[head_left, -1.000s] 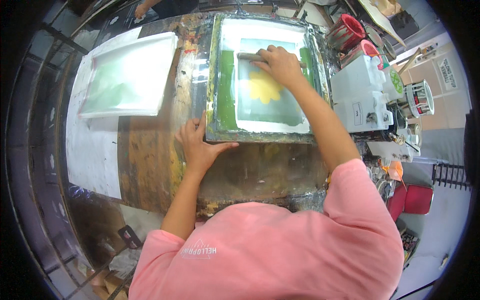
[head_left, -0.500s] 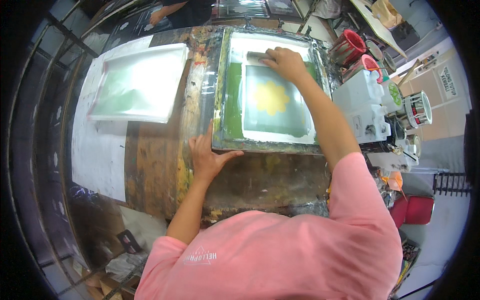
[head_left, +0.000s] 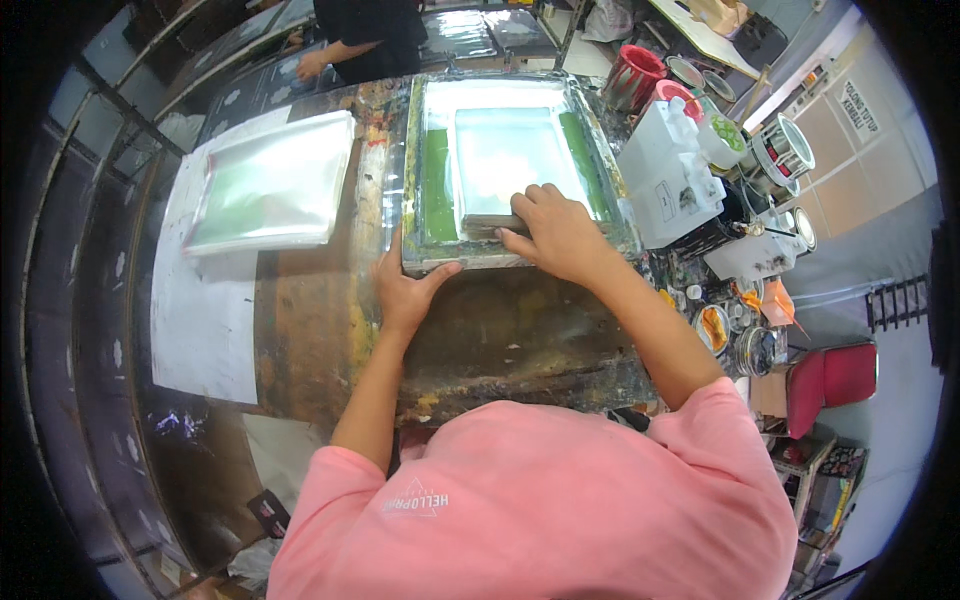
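A screen-printing frame (head_left: 412,180) with white and green areas on its mesh lies on the stained worktable. My left hand (head_left: 408,298) holds its near left corner, fingers up along the left side and thumb along the near edge. My right hand (head_left: 556,236) is closed around a squeegee (head_left: 488,224), which rests on the mesh close to the near edge. Beyond the squeegee, the mesh's pale middle (head_left: 510,150) shines with glare, and no flower shape can be made out there.
To the left, a stack of clear plastic sheets (head_left: 275,185) lies on white paper (head_left: 205,330). White jugs (head_left: 668,170), a red-rimmed can (head_left: 634,78) and several paint tubs crowd the right side. Across the table stands a person in dark clothes (head_left: 368,40). A red chair (head_left: 835,385) is at the right.
My right hand has drawn the squeegee from the far end of the mesh to the near end. The yellow flower no longer shows through. My left hand stays at the corner; the view has shifted.
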